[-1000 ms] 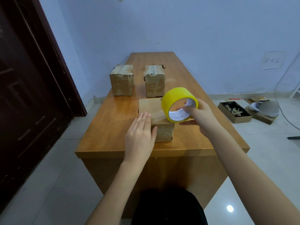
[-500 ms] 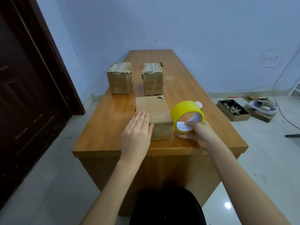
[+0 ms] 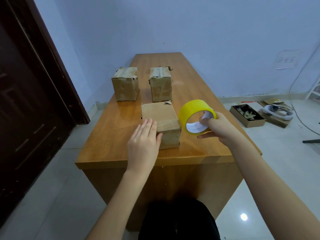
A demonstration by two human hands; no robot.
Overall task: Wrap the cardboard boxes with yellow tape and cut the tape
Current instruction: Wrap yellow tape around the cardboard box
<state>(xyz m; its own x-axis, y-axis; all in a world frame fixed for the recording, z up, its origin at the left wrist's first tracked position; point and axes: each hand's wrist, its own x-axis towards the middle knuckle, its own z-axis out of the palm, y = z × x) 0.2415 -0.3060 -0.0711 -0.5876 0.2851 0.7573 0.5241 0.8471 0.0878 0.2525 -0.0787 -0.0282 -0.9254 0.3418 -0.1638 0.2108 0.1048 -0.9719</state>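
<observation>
A small cardboard box point(image 3: 160, 116) sits near the front edge of the wooden table point(image 3: 199, 94). My left hand point(image 3: 144, 141) lies flat with straight fingers on the box's near left corner. My right hand point(image 3: 220, 126) grips a roll of yellow tape point(image 3: 194, 110) just right of the box, fingers through its white core, thumb below. Two more cardboard boxes stand further back, one on the left point(image 3: 125, 84) and one on the right point(image 3: 161, 84). Whether a strip of tape runs from the roll to the box does not show.
A dark door point(image 3: 26, 101) fills the left side. On the floor to the right lie a shallow brown tray of scraps point(image 3: 247, 115), flat cardboard with a white object point(image 3: 277, 111) and a cable. The wall stands behind the table's far end.
My right hand brought the tape roll down from over the box's right top edge to the table level beside it, then lifted it slightly. My left hand stayed on the box.
</observation>
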